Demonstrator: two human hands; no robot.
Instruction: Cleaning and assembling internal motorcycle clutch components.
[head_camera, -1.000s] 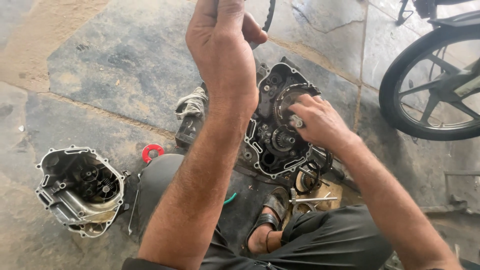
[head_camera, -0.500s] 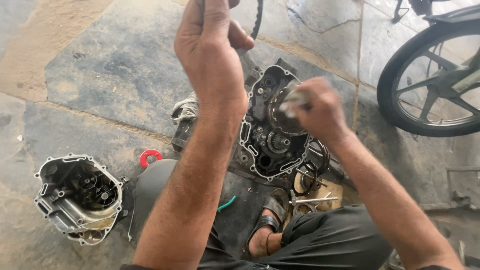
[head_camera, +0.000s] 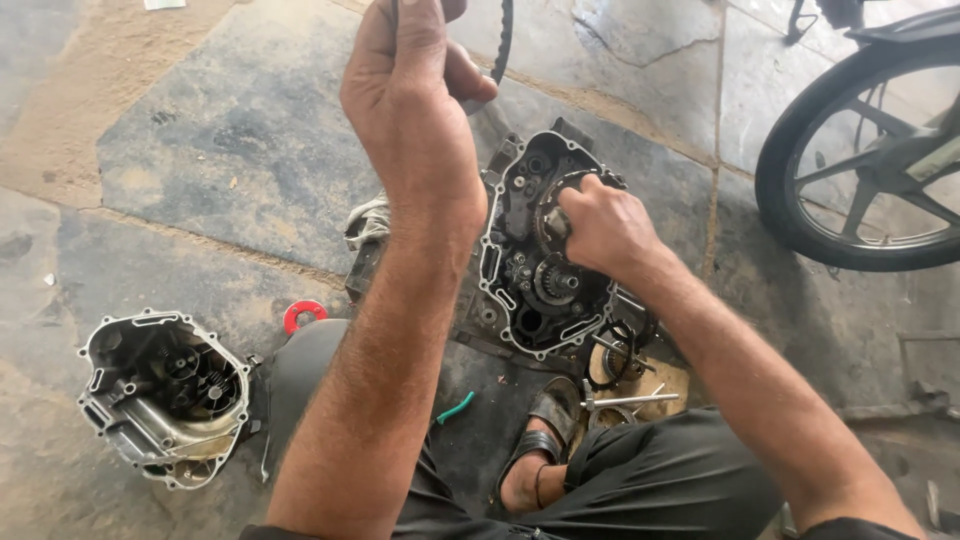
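The left hand is raised, its grip closed on a black chain. The right hand is closed around a round part inside the open engine case on the stone floor.

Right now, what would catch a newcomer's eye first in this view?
The left hand, raised at top centre, pinches a dark toothed belt. Below it, the right hand presses into the open engine case on the stone floor. A second engine cover lies at lower left, and a motorcycle wheel stands at upper right.
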